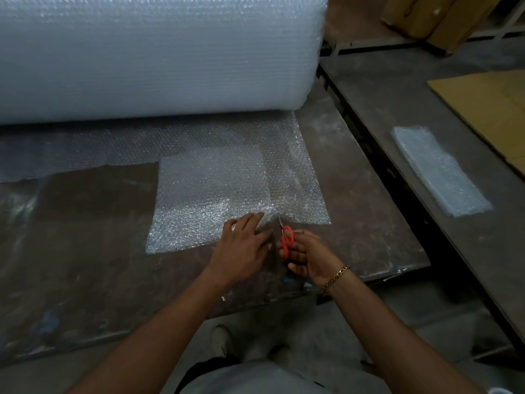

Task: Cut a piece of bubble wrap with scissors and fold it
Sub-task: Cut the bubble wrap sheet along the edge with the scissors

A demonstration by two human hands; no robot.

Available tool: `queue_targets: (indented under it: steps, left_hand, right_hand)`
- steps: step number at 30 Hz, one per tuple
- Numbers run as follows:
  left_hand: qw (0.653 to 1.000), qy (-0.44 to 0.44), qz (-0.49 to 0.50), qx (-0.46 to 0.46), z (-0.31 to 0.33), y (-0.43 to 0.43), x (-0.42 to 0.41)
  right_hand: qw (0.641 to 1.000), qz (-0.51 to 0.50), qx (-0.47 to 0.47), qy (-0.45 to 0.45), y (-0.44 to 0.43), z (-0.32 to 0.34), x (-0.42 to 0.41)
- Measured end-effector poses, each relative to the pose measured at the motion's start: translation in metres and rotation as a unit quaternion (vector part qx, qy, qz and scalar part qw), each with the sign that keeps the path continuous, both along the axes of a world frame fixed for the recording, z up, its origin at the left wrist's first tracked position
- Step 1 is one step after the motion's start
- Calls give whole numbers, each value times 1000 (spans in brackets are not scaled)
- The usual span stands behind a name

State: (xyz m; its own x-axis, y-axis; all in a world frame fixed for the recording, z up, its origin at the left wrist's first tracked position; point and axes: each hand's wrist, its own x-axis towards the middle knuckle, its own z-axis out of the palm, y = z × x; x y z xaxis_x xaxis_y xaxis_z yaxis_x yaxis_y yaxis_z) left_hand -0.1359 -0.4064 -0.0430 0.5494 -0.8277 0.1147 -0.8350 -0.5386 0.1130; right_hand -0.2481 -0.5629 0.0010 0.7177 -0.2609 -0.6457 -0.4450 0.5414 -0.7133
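Observation:
A sheet of bubble wrap (pixel 227 177) runs from a big roll (pixel 159 55) out over the dark table (pixel 85 237). My left hand (pixel 244 245) lies flat with fingers spread on the sheet's near edge. Just to its right, my right hand (pixel 306 257) grips red-handled scissors (pixel 285 237), blades pointing away from me at the sheet's near edge. Part of the sheet looks doubled over, whiter in the middle.
A folded piece of bubble wrap (pixel 440 172) lies on a second table (pixel 397 89) to the right, beside flat cardboard (pixel 488 109). Cardboard boxes (pixel 437 18) stand at the back right. A gap separates the two tables. My shoes (pixel 224 339) show on the floor below.

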Motion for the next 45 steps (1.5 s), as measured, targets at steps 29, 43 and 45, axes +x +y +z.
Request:
queue_targets:
  steps: [29, 43, 45]
  left_hand:
    - [999, -13, -23, 45, -16, -4, -3]
    - [996, 11, -86, -31, -11, -8, 27]
    - [995, 16, -90, -42, -12, -9, 30]
  right_hand:
    - [999, 24, -20, 11, 0, 2, -22]
    - [998, 4, -43, 46, 12, -4, -1]
    - [998, -1, -45, 43, 13, -4, 1]
